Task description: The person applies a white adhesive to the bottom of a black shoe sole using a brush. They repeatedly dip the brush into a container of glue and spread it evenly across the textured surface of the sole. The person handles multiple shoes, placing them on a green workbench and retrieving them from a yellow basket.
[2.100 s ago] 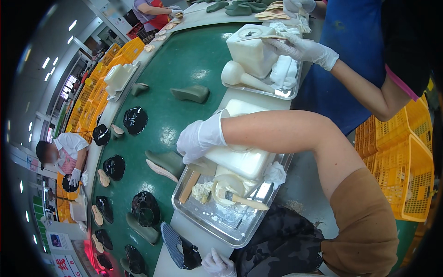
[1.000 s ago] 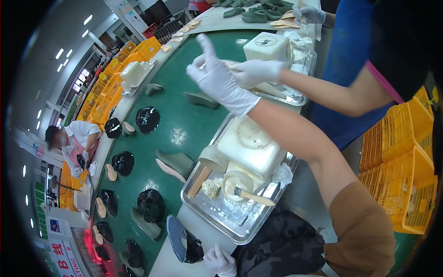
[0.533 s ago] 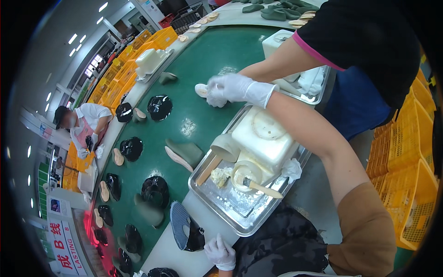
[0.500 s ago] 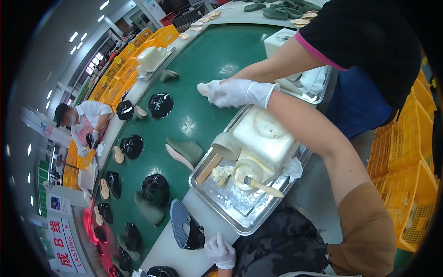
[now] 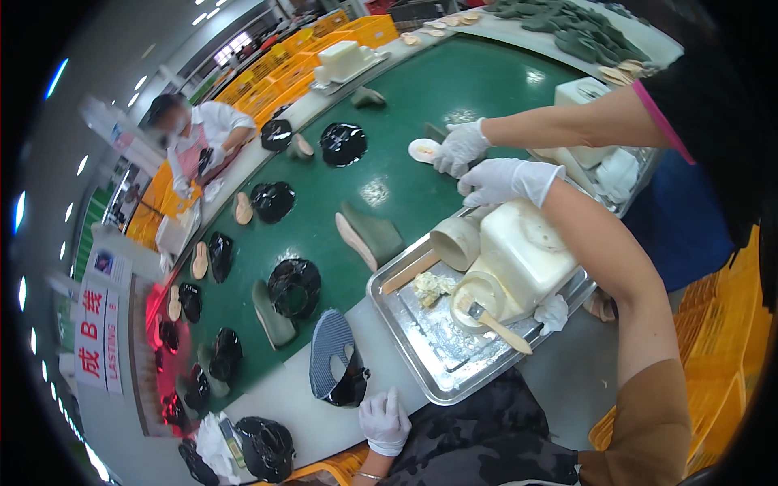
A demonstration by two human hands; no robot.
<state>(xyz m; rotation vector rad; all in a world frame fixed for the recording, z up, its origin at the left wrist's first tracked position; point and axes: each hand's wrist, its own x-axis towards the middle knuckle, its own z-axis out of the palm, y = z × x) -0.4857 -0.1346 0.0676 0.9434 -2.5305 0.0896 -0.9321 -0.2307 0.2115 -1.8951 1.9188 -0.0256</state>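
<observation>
My left hand [image 5: 385, 421], in a white glove, rests near the white table edge, its fingers stretched out and holding nothing. Just beyond it lies a blue-grey knit shoe upper [image 5: 330, 352] with a glossy black part. My right hand [image 5: 509, 181], gloved too, reaches across the belt side of the metal tray with fingers partly extended and no object visible in them. Close to its fingertips, a co-worker's gloved hand [image 5: 462, 147] holds a green shoe last with a pale insole [image 5: 425, 150] on its sole. Some of my right fingers are hard to make out.
The metal tray [image 5: 444, 390] carries a white tub [image 5: 523, 243], a cup and a brush [image 5: 498, 330]. Green lasts [image 5: 373, 231], black shoe uppers [image 5: 296, 287] and insoles stand along the green belt [image 5: 478, 69]. Another person [image 5: 203, 134] works across it; yellow crates [image 5: 717, 340] stand at right.
My view has turned, shifting the scene rightward. My right hand has come away from the last, where the co-worker's hand now shows. My left hand stays by the table edge.
</observation>
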